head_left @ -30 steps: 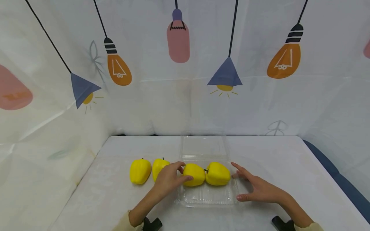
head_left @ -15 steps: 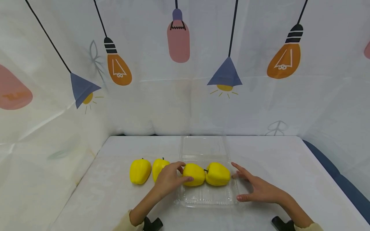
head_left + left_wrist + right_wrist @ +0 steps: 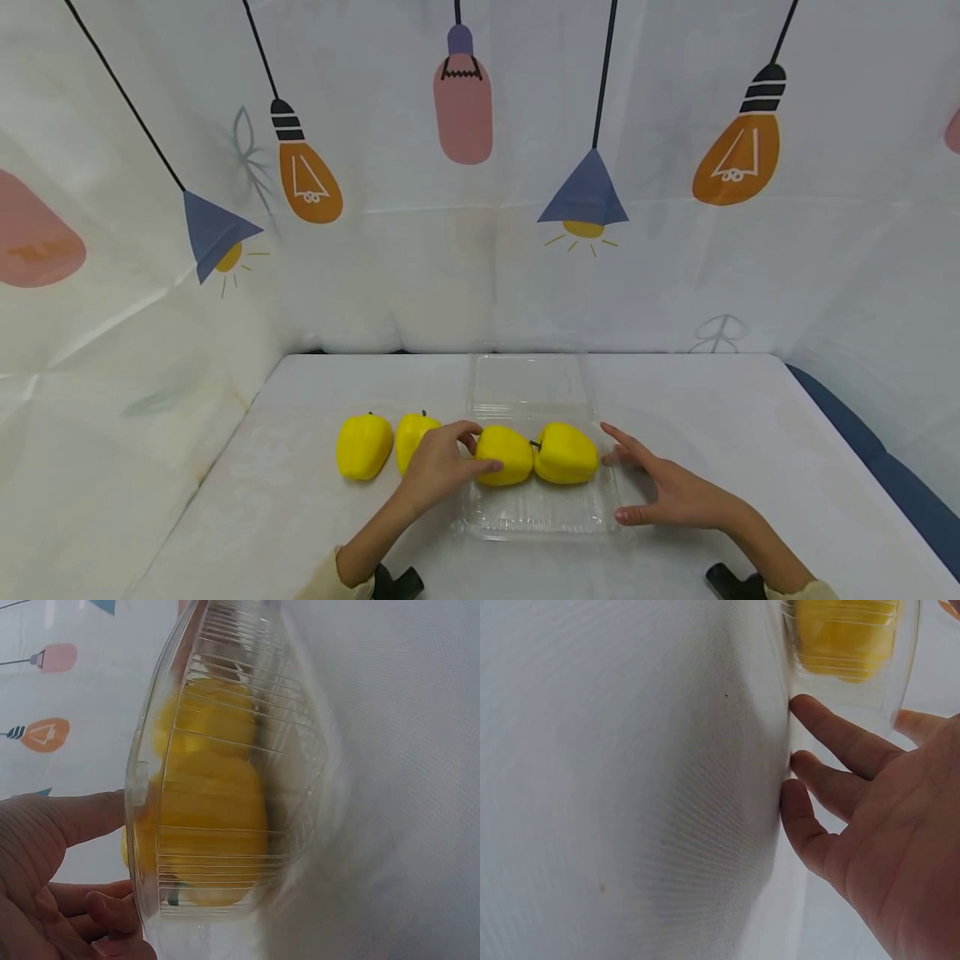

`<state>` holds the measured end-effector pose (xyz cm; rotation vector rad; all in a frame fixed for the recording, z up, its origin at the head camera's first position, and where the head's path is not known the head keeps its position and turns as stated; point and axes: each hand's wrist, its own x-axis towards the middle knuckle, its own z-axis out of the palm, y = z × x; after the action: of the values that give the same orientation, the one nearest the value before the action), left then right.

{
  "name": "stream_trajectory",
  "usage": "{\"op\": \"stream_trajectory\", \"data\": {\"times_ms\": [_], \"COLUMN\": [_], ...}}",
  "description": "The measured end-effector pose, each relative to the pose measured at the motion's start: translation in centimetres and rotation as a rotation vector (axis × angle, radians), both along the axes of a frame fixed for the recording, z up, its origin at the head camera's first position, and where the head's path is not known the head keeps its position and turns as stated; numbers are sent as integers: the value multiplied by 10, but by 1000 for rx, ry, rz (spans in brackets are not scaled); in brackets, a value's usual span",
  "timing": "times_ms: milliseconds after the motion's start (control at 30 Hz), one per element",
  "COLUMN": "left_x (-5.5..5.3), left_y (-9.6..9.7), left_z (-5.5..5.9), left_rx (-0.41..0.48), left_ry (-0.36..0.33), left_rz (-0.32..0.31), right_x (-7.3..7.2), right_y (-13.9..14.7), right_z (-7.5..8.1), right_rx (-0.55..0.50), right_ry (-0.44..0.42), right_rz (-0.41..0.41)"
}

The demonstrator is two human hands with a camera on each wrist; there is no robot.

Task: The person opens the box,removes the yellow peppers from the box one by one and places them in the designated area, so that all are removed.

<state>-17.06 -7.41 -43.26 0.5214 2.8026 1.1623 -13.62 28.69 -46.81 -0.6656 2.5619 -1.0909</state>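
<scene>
Two yellow bell peppers sit side by side in a clear plastic clamshell box (image 3: pixel 540 518), its lid laid back. My left hand (image 3: pixel 441 462) is at the left bell pepper (image 3: pixel 508 456), curved fingers on its left side and thumb across its front. In the left wrist view, the thumb and bent fingers of my left hand (image 3: pixel 71 877) come to the box rim, partly hiding the contact. The right bell pepper (image 3: pixel 566 452) lies near the right wall. Beside that wall, my right hand (image 3: pixel 667 487) has spread fingers; in the right wrist view, the fingertips (image 3: pixel 804 705) meet the white table surface.
Two more yellow bell peppers are on the table, one at the far left (image 3: pixel 363 447) and another (image 3: pixel 414 433) partly behind my left hand. The open lid (image 3: pixel 528 379) reaches toward the back edge. A printed white curtain (image 3: pixel 390 275) hangs behind.
</scene>
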Motion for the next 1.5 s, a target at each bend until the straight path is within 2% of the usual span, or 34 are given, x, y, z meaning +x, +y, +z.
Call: {"op": "stream_trajectory", "data": {"times_ms": [267,600,700,867,1267,1500], "left_x": [-2,-1,-2,-3,-6,-3], "left_y": [2,9,11,10,3,1], "left_z": [0,-1,-3,-4,-2,1], "left_rx": [-18,-184,-211,-186,-124,-66], "left_ry": [-16,69,92,103,63,33], "left_rz": [-23,-36,-41,-46,-76,-99], "right_x": [0,-1,-1,-1,-2,-1], "right_y": [0,0,0,1,1,1], "right_z": [-1,-3,-3,-3,-3,-3], "right_rx": [12,5,2,7,10,9], "right_ry": [-5,-14,-15,-7,-7,-13], "right_rz": [-7,-9,-6,-7,-5,-6]}}
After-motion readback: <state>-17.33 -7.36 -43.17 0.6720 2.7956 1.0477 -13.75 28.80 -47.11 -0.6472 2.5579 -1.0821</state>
